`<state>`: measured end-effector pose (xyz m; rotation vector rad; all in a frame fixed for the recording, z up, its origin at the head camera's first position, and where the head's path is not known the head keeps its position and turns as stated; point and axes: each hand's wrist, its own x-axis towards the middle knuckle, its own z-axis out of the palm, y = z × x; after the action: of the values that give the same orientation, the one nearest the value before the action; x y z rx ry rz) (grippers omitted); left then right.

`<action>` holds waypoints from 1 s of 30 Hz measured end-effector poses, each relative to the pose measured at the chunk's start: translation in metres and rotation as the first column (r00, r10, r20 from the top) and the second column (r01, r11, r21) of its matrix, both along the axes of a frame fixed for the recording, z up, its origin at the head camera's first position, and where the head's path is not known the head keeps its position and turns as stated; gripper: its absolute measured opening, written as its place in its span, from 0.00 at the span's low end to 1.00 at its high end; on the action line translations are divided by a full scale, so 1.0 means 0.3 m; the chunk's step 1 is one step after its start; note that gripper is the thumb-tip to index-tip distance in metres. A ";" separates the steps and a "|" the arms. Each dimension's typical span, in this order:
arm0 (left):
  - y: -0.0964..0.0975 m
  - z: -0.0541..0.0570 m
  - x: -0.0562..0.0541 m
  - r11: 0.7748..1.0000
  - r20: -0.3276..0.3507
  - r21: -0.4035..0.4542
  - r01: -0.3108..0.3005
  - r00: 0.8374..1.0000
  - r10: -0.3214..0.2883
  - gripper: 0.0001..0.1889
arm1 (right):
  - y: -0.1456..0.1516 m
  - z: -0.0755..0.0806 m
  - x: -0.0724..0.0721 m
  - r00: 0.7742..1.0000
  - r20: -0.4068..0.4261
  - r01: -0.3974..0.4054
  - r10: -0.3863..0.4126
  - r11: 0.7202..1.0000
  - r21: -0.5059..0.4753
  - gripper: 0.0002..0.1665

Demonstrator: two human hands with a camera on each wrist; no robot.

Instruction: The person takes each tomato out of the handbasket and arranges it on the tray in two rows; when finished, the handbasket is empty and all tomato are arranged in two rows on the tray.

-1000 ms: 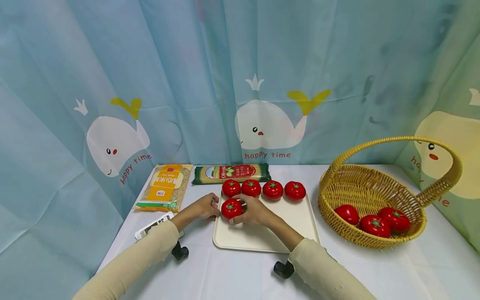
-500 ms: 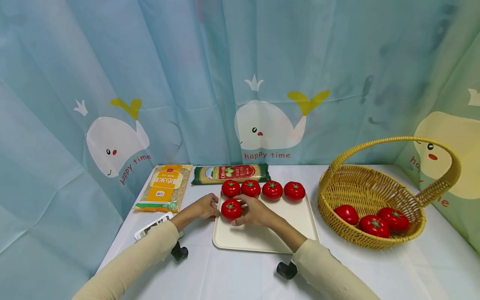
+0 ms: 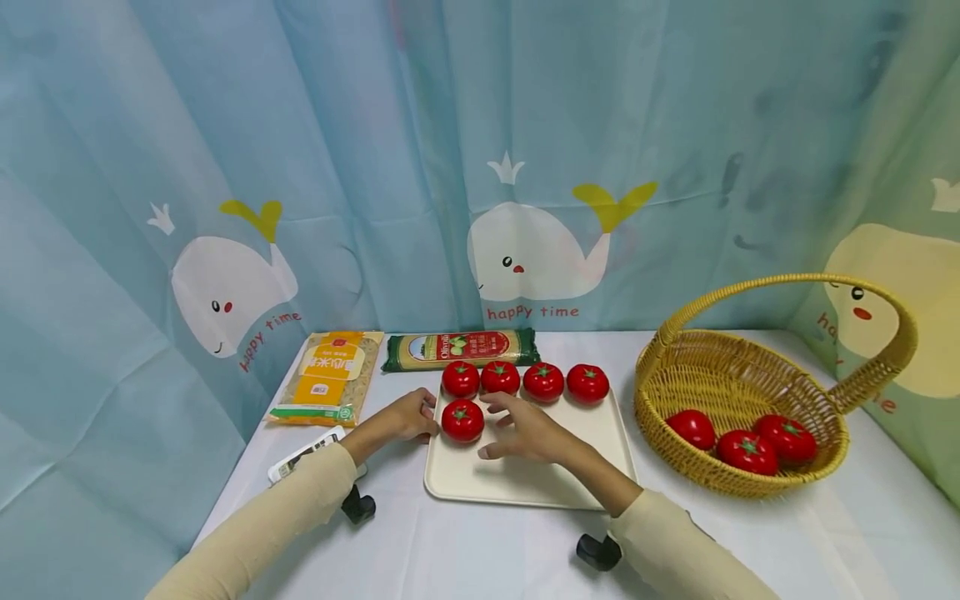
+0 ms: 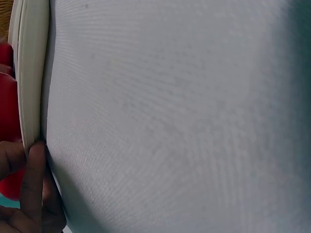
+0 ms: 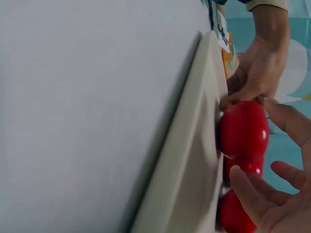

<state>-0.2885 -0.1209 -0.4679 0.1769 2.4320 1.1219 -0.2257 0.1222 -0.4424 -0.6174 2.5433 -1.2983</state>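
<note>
On the cream tray (image 3: 547, 467) a red tomato (image 3: 462, 421) sits alone in front of a back row of several tomatoes (image 3: 543, 382). My left hand (image 3: 408, 417) pinches the tray's left rim; the left wrist view shows the thumb inside the rim (image 4: 31, 87) and fingers outside it. Just right of the front tomato, my right hand (image 3: 528, 431) hovers over the tray with its fingers spread, touching nothing. From the right wrist, a gap shows between these fingers (image 5: 252, 194) and the nearest tomato (image 5: 243, 128).
A wicker basket (image 3: 652, 417) with a tall handle holds 3 tomatoes at the right. Behind the tray lies a green spaghetti packet (image 3: 461, 348). An orange-labelled grain bag (image 3: 327, 379) and a white labelled item (image 3: 303, 454), partly under the left arm, are at the left.
My right hand has let go of the front tomato and drawn back to the right, its fingers opening. That tomato stays in place, and the left hand keeps its hold on the rim.
</note>
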 end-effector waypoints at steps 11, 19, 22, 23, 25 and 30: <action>-0.004 -0.002 -0.001 1.000 0.005 0.011 0.001 1.000 -0.001 0.21 | 0.150 0.080 0.079 0.999 -0.004 -0.046 0.046 0.997 -0.069 0.45; -0.005 -0.004 -0.003 1.000 0.008 -0.004 -0.002 1.000 0.002 0.22 | 0.330 0.153 0.168 0.998 -0.057 -0.033 0.028 0.995 -0.090 0.40; -0.006 -0.004 -0.004 1.000 0.003 -0.009 0.001 1.000 -0.001 0.22 | 0.405 0.180 0.195 0.996 -0.091 -0.007 -0.001 0.996 -0.085 0.39; -0.006 -0.003 -0.005 1.000 0.003 -0.012 0.001 1.000 -0.001 0.22 | 0.429 0.189 0.203 0.995 -0.099 0.003 -0.011 0.996 -0.086 0.39; -0.007 -0.003 -0.005 1.000 -0.001 -0.019 0.006 1.000 -0.006 0.22 | 0.477 0.207 0.217 0.993 -0.114 0.018 -0.028 0.996 -0.086 0.39; -0.004 -0.004 -0.005 1.000 0.007 -0.015 0.005 1.000 -0.005 0.22 | 0.585 0.236 0.247 0.982 -0.172 0.073 -0.079 0.997 -0.037 0.39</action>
<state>-0.2901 -0.1221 -0.4691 0.1735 2.4317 1.1004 -0.1516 0.2979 -0.3714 -0.6737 2.7159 -1.3664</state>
